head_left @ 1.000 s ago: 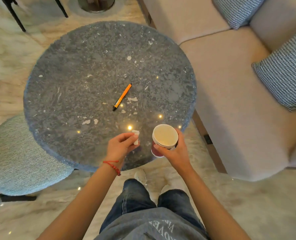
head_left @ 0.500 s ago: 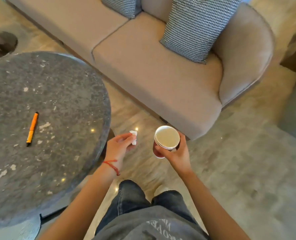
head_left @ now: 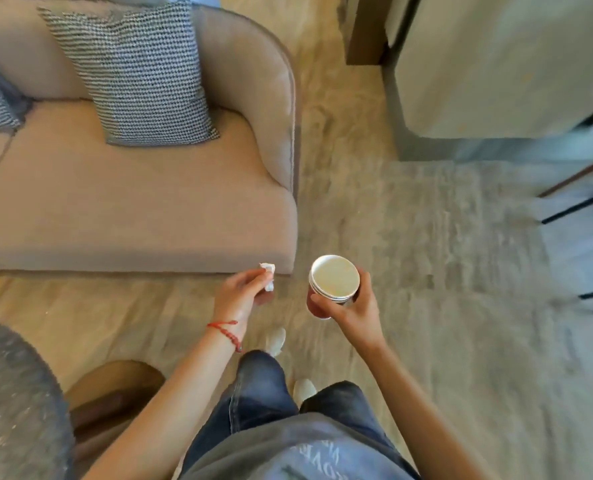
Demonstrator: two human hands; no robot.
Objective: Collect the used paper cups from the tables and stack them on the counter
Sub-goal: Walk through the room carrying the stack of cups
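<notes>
Nested paper cups (head_left: 334,285) carried upright in right hand (head_left: 352,308) — mouth up, axis vertical.
Right fingers wrapped round the stack, chest-front over floor; left hand (head_left: 241,296) pinches crumpled tissue (head_left: 268,276) beside it — sofa (head_left: 132,188) just left, counter not identifiable.

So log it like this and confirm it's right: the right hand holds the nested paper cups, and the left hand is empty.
One thing is wrong: the left hand is not empty. The head view shows it pinching a small crumpled white scrap, likely tissue. The rest stands: the right hand holds the nested paper cups.
</notes>
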